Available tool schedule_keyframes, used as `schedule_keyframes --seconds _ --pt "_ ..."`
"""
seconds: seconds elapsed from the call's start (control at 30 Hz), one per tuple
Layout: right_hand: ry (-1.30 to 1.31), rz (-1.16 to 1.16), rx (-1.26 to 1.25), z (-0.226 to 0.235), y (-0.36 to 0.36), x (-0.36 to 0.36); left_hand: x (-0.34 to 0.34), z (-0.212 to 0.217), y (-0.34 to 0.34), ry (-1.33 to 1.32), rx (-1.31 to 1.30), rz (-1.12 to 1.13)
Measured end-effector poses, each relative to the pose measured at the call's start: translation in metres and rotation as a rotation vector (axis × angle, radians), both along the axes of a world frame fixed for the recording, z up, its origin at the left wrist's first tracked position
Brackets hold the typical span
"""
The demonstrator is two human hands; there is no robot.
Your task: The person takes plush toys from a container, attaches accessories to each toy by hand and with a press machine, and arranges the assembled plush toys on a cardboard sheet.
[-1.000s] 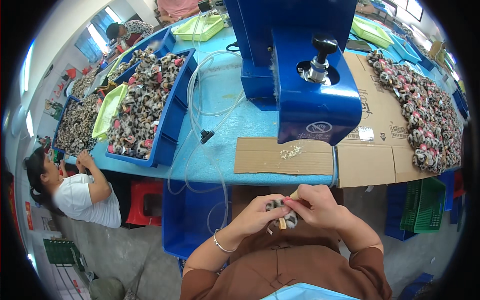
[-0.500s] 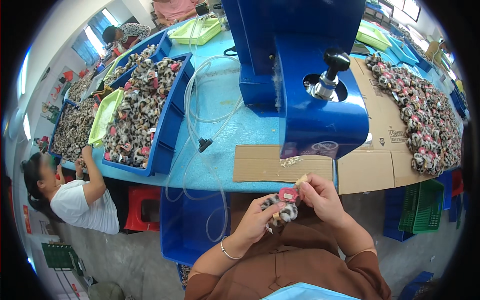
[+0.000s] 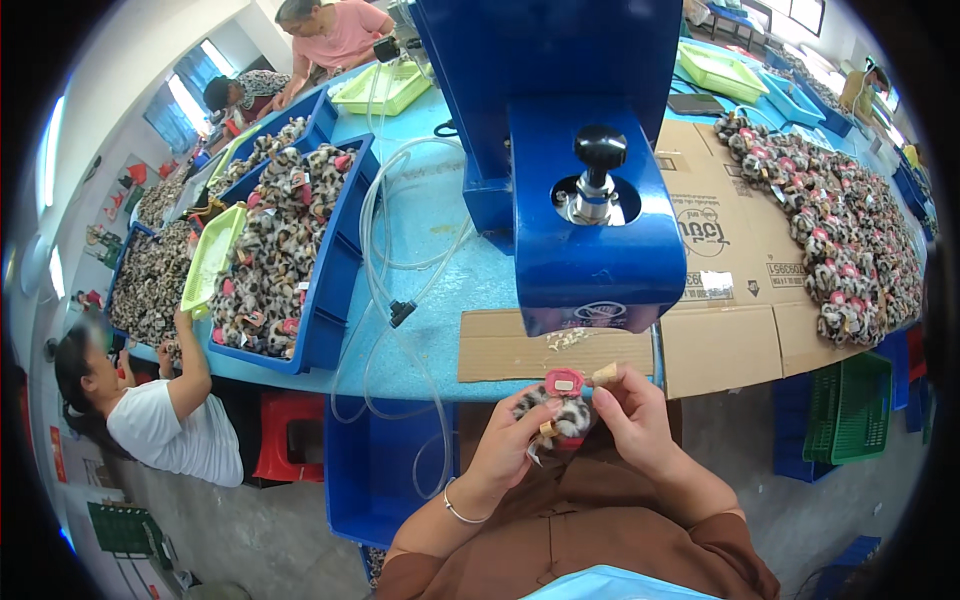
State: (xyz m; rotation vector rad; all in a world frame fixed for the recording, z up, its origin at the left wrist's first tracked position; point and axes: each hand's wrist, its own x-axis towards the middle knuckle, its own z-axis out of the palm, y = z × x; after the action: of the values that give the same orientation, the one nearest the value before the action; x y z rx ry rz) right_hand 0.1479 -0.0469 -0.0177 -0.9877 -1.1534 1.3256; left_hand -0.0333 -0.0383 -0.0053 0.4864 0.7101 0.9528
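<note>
A small black-and-white furry plush piece (image 3: 576,414) with a pink patch (image 3: 563,383) sits in front of the table's edge. A pale rectangle shows on the patch. My left hand (image 3: 510,440), closed around the plush piece from the left, wears a bracelet at the wrist. At the patch's right edge, my right hand (image 3: 638,418) pinches with thumb and forefinger. A tan cover (image 3: 605,373) sits on one right fingertip. Just beyond the hands stands a blue machine (image 3: 600,270) with a black knob (image 3: 600,147).
A cardboard strip (image 3: 500,345) with pale scraps lies below the machine head. Blue bins of plush pieces (image 3: 285,240) stand left, beside clear tubing (image 3: 375,230). Many more plush pieces (image 3: 840,240) cover cardboard at right. A co-worker in white (image 3: 170,425) sits left.
The view has shifted, so the machine appears farther left. The plush piece has turned a little, and its pink patch sits higher and farther left between my hands.
</note>
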Motion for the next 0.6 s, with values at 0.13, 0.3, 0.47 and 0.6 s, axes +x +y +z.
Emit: schedule_keyframes --seconds 0.13,0.3,0.47,0.6 --pt "-0.216 -0.212 0.243 0.007 0.0 -0.006 0.006 -0.004 0.015 0.025 0.056 0.063" --pt "-0.633 -0.252 0.491 0.035 0.011 -0.006 0.019 0.004 0.027 0.021 0.131 0.092" --pt "-0.817 -0.221 0.62 0.043 0.018 -0.005 0.026 0.009 0.027 0.12 0.198 0.153" --pt "-0.867 -0.212 0.682 0.041 0.018 -0.005 0.024 0.0 0.025 0.286 0.313 0.124"
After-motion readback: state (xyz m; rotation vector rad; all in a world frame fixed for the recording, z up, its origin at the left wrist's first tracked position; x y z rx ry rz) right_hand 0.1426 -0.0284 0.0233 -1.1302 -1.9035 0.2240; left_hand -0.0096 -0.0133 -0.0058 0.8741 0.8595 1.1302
